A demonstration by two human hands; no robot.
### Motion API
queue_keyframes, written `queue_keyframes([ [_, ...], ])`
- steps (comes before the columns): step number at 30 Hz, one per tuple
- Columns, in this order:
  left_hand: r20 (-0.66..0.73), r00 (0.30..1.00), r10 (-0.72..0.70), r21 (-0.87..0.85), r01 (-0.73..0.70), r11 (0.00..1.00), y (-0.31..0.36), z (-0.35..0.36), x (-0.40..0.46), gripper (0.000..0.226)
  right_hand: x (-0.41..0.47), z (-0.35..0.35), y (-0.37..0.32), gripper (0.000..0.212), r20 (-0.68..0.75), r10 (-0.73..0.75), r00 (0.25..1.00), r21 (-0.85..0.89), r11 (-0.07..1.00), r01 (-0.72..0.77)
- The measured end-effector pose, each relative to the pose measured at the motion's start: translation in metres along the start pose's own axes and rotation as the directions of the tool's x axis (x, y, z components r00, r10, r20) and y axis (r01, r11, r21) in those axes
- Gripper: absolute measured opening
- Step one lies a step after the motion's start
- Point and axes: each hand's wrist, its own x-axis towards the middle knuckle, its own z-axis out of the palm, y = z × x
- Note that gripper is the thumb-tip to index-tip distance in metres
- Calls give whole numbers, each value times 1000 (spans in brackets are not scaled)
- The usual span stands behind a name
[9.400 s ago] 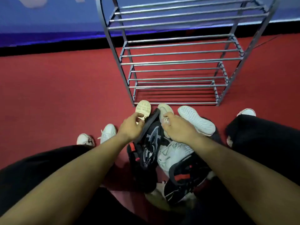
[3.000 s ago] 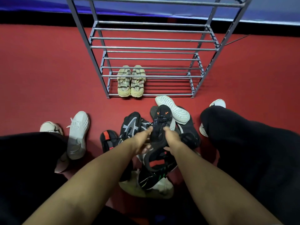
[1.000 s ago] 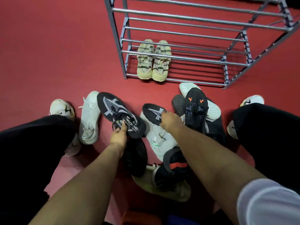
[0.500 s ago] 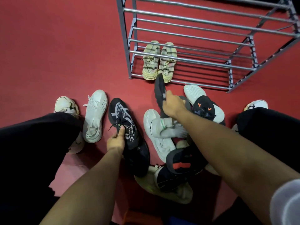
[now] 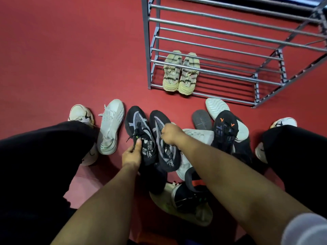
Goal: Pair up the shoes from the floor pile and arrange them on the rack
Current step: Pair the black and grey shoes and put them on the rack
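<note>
Two matching black sneakers with grey mesh patterns lie side by side at the centre, toes pointing away from me. My left hand (image 5: pixel 131 153) grips the heel end of the left black sneaker (image 5: pixel 137 127). My right hand (image 5: pixel 170 133) is closed on the upper of the right black sneaker (image 5: pixel 157 119). A beige pair (image 5: pixel 180 73) stands on the bottom shelf of the grey metal rack (image 5: pixel 230 32), at its left end. The floor pile (image 5: pixel 203 138) of mixed shoes lies under and right of my right forearm.
A single white knit sneaker (image 5: pixel 110 126) lies left of the black pair. A black shoe with orange marks (image 5: pixel 225 129) rests on white soles at the right. My black-trousered legs and white-shod feet flank the pile. Red floor stretches to the left.
My right hand has pulled the second black patterned sneaker out of the pile and brought it down beside the one in my left hand. The view has shifted slightly.
</note>
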Motion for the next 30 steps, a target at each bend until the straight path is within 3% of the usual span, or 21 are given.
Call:
queue_keyframes([
  [1,12,1000,-14,-4,14,1000,-2,0,1,51,-3,8,12,15,-8,-27,1000,144,989,28],
  [3,13,999,-36,-3,36,999,-7,-1,5,54,-15,16,29,23,-100,-55,993,486,869,97],
  [6,45,998,-44,-24,46,999,-7,1,3,52,-31,24,52,32,-252,119,961,745,658,114],
  [8,86,996,-38,-45,42,998,-4,1,0,44,-41,32,67,35,-169,213,962,768,640,-7],
  [11,170,981,-98,-99,116,988,-2,-1,1,33,-50,45,86,44,81,219,972,622,751,-221],
  [15,246,961,-128,-170,172,970,2,0,-7,27,-51,48,84,61,224,99,970,633,741,-222],
  [19,325,942,-80,-291,180,940,12,-3,-21,28,-50,51,83,54,191,99,977,714,669,-207],
  [22,320,945,-64,-333,176,927,22,-4,-17,20,-51,31,81,39,156,109,982,812,552,-190],
  [25,327,945,-26,-303,131,944,42,2,-14,22,-51,4,81,25,129,107,986,881,444,-163],
  [28,370,927,50,-228,39,973,67,20,-11,33,-51,-25,85,34,40,179,983,916,387,-108],
  [30,422,905,58,-159,11,987,83,36,-18,28,-53,-46,89,34,3,218,976,932,352,-81],
])
